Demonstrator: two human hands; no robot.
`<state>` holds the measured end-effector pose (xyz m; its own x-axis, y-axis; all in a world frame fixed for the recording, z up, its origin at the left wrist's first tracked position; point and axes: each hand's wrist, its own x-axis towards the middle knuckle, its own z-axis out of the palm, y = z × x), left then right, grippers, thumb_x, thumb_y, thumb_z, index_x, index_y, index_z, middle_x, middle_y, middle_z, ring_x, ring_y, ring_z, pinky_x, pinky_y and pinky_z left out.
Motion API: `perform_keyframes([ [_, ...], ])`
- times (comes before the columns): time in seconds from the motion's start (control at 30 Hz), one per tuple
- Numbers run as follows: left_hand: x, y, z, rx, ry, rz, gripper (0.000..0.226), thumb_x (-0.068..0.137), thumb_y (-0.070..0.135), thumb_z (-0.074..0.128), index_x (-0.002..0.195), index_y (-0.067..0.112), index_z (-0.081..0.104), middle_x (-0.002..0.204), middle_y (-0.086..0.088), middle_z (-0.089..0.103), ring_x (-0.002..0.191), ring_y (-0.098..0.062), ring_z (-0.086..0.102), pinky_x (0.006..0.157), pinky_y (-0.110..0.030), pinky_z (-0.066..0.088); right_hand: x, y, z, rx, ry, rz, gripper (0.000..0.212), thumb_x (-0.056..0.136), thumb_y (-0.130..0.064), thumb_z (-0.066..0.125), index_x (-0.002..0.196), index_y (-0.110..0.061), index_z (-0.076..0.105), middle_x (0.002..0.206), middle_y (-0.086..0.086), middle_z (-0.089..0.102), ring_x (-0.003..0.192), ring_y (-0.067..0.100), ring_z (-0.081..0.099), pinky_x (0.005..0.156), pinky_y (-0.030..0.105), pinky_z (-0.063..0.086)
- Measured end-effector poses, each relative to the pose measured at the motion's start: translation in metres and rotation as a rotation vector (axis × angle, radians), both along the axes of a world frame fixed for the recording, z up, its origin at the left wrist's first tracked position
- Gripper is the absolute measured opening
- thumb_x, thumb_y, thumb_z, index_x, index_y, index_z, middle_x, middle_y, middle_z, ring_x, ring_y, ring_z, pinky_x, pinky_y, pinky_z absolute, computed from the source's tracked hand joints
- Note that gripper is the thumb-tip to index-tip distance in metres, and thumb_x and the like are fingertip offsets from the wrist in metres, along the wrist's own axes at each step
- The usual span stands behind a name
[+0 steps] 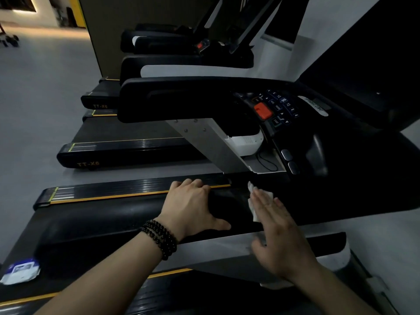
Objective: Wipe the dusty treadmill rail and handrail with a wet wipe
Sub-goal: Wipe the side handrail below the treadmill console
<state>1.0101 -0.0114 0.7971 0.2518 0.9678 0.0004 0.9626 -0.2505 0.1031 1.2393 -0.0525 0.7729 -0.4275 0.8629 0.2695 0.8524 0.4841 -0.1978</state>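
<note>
Two hands on one handrail (95, 226): left hand (193, 208) bare, right hand (279, 230) on one wet wipe (254, 196).

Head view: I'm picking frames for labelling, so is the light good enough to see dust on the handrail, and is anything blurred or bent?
Head view: dim overall, the black handrail nearly featureless, so dust cannot be judged; the right hand on the wipe is slightly motion-blurred, the left hand sharper; the wide lens curves the rail; the lit floor top left glows bright.
</note>
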Motion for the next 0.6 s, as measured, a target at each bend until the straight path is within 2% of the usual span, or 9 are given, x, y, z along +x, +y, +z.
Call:
perform_keyframes([
  [0.1, 0.0, 0.0, 0.0, 0.01, 0.005, 0.009, 0.093, 0.057, 0.098, 0.05, 0.119, 0.029, 0.062, 0.105, 0.01, 0.054, 0.109, -0.015, 0.051, 0.097, -0.036, 0.035, -0.019, 0.002, -0.005, -0.022, -0.027, 0.02, 0.1, 0.068, -0.023, 0.056, 0.159, -0.011, 0.016, 0.167, -0.001, 0.008, 0.153, 0.012, 0.003, 0.123, 0.031, 0.002],
  [0.17, 0.001, 0.0, -0.001, 0.032, 0.018, 0.013, 0.093, 0.057, 0.099, 0.049, 0.115, 0.028, 0.064, 0.106, 0.009, 0.057, 0.109, -0.016, 0.053, 0.097, -0.035, 0.035, -0.032, -0.002, -0.004, -0.016, -0.058, 0.071, 0.097, 0.068, -0.023, 0.055, 0.158, -0.012, 0.021, 0.167, 0.0, 0.008, 0.153, 0.013, 0.001, 0.123, 0.033, 0.003],
  [0.37, -0.002, -0.002, -0.005, 0.064, 0.015, 0.021, 0.098, 0.055, 0.101, 0.043, 0.118, 0.029, 0.063, 0.109, 0.009, 0.059, 0.11, -0.015, 0.053, 0.1, -0.035, 0.036, -0.005, -0.009, -0.006, -0.025, -0.134, 0.131, 0.097, 0.064, -0.019, 0.06, 0.155, -0.011, 0.03, 0.166, 0.001, 0.016, 0.153, 0.014, 0.009, 0.121, 0.039, 0.014],
  [0.5, -0.002, -0.003, -0.005, 0.075, 0.02, 0.018, 0.098, 0.056, 0.101, 0.042, 0.12, 0.029, 0.062, 0.109, 0.01, 0.059, 0.109, -0.015, 0.053, 0.099, -0.034, 0.036, -0.017, 0.013, 0.003, -0.01, -0.112, 0.075, 0.094, 0.064, -0.019, 0.057, 0.154, -0.009, 0.031, 0.163, 0.004, 0.025, 0.151, 0.017, 0.018, 0.123, 0.036, 0.01],
  [0.6, -0.003, -0.003, -0.005, 0.076, 0.038, 0.012, 0.099, 0.056, 0.103, 0.04, 0.117, 0.029, 0.063, 0.106, 0.01, 0.059, 0.107, -0.014, 0.054, 0.098, -0.035, 0.036, -0.029, 0.009, 0.003, -0.027, -0.102, 0.109, 0.093, 0.065, -0.018, 0.059, 0.153, -0.007, 0.033, 0.163, 0.006, 0.025, 0.152, 0.017, 0.016, 0.124, 0.035, 0.01],
])
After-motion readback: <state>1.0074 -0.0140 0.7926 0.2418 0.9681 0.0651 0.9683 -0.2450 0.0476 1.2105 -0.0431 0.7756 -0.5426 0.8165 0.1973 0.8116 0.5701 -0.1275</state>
